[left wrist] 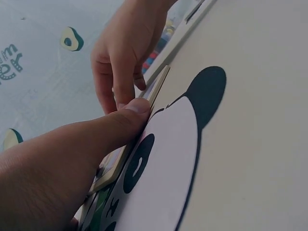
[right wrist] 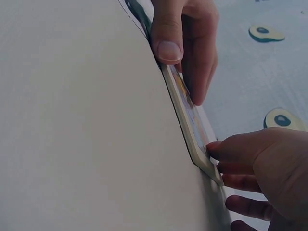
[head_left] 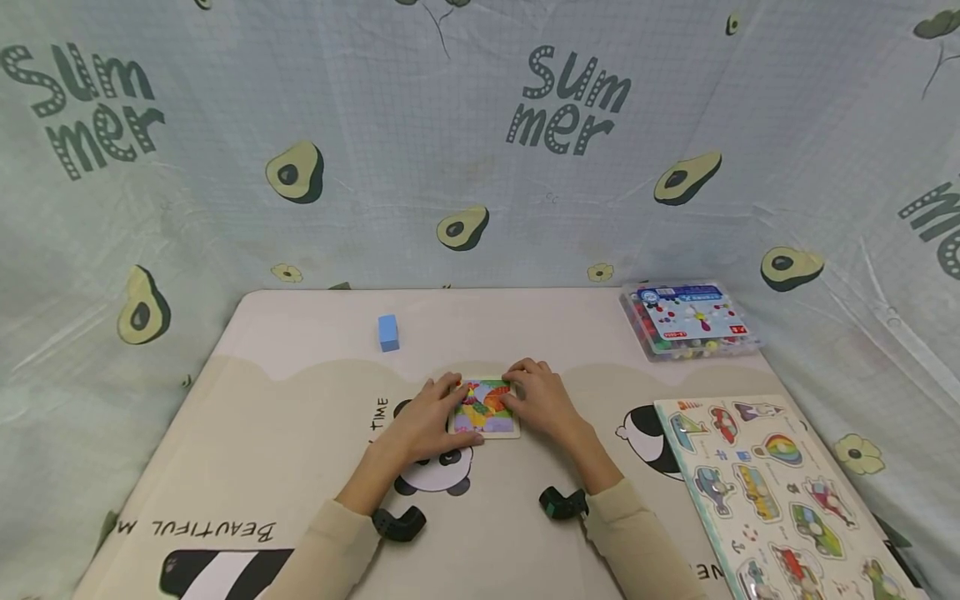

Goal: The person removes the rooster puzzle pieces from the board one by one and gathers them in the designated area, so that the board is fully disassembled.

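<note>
A small picture puzzle (head_left: pixel 486 408) in a pale wooden frame lies on the table, with a bright orange, green and purple picture. My left hand (head_left: pixel 429 418) grips its left side, the thumb (left wrist: pixel 137 107) at the near edge and the other fingers toward the far left corner. On the opposite side, my right hand (head_left: pixel 543 402) holds the right edge near the far corner, its thumb (right wrist: pixel 216 149) against the board. In the right wrist view the board (right wrist: pixel 185 115) appears nearly edge-on between both hands. The left fingers' undersides are hidden.
A blue block (head_left: pixel 387 332) stands behind the puzzle, to the left. At the back right sits a clear box (head_left: pixel 686 321) of colourful pieces. A large sticker-like picture board (head_left: pixel 738 479) lies along the table's right side. A printed curtain (head_left: pixel 375 167) hangs behind.
</note>
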A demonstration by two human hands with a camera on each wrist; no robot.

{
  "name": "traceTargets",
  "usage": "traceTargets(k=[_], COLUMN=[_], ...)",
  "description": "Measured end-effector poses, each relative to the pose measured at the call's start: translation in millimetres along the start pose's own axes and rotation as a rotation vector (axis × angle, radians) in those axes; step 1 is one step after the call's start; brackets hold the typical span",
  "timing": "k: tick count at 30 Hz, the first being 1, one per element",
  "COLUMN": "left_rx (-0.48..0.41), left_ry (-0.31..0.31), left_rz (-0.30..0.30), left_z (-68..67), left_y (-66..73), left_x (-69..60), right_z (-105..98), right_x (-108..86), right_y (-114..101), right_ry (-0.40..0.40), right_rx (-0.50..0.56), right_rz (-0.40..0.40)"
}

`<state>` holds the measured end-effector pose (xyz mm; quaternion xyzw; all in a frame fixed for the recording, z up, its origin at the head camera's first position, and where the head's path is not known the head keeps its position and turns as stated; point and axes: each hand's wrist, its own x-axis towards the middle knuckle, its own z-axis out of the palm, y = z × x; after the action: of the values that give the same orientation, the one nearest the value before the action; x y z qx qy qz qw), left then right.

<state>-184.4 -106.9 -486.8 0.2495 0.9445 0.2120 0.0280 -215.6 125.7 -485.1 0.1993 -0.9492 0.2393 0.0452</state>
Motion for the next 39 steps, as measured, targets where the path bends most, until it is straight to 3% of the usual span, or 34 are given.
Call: traceTargets(k=[33, 39], left_rx=[0.034, 0.032], left_ry=[0.045, 0.100], left_rz=[0.023, 0.081], left_z=[1.4, 4.0], left_y=[-0.4, 0.6], left_x=[1.7, 2.9], right_z=[2.2, 1.3], right_x=[4.6, 4.1], right_y=[1.0, 0.0], right_ry=[-0.017, -0.005], right_rx=[0.073, 0.103], right_rz=[0.062, 0.059])
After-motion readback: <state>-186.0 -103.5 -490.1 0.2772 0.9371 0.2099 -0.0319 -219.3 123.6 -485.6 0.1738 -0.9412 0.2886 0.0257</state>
